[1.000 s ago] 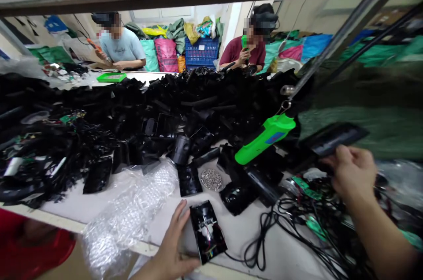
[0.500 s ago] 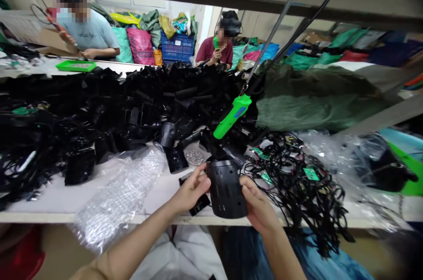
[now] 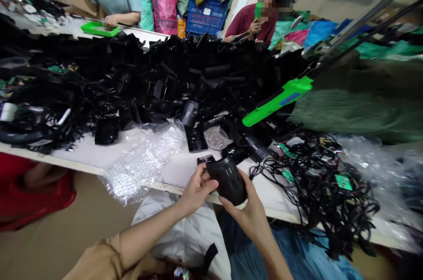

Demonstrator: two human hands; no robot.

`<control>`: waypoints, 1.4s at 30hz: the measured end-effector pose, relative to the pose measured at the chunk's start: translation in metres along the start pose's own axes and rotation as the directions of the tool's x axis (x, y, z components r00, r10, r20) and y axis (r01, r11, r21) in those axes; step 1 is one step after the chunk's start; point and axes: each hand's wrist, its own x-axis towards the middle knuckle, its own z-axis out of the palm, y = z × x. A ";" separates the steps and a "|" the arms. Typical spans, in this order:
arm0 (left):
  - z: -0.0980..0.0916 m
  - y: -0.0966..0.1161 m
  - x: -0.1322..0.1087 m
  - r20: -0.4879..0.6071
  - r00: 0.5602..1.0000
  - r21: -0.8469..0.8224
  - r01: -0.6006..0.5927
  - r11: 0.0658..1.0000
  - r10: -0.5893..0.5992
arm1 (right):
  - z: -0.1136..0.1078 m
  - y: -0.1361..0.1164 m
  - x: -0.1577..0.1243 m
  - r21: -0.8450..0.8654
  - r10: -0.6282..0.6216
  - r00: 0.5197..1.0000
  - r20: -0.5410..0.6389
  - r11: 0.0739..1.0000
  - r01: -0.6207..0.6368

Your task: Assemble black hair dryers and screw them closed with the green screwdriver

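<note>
Black shell [image 3: 228,181], out right by the cables a second ago, now sits between both hands over the bench's front edge. Left hand [image 3: 197,189]: thumb and curled fingers pinch its left side. Right hand [image 3: 249,205]: loosely cupped round right and lower sides. Probably light, stiff plastic, smooth, maybe slippery; best held by opposite long edges. Another black part [image 3: 204,159] shows just behind, partly hidden. Beyond: screws [image 3: 214,140], bubble wrap [image 3: 142,156] left, cables [image 3: 317,192] right, hanging green driver [image 3: 277,102], black pile [image 3: 185,68], two co-workers across the bench [image 3: 82,150].
</note>
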 end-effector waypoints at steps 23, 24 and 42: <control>-0.074 -0.036 0.015 0.139 0.988 0.772 -0.147 0.619 0.062 | 0.041 -0.003 0.018 -0.272 0.176 0.984 0.002 0.947 -0.168; -0.075 -0.037 0.015 0.130 0.990 0.776 -0.138 0.615 0.058 | 0.043 -0.002 0.017 -0.300 0.162 0.987 0.005 0.942 -0.153; -0.071 -0.033 0.015 0.085 0.996 0.786 -0.084 0.613 0.027 | 0.049 0.005 0.010 -0.379 0.049 0.999 -0.010 0.924 -0.049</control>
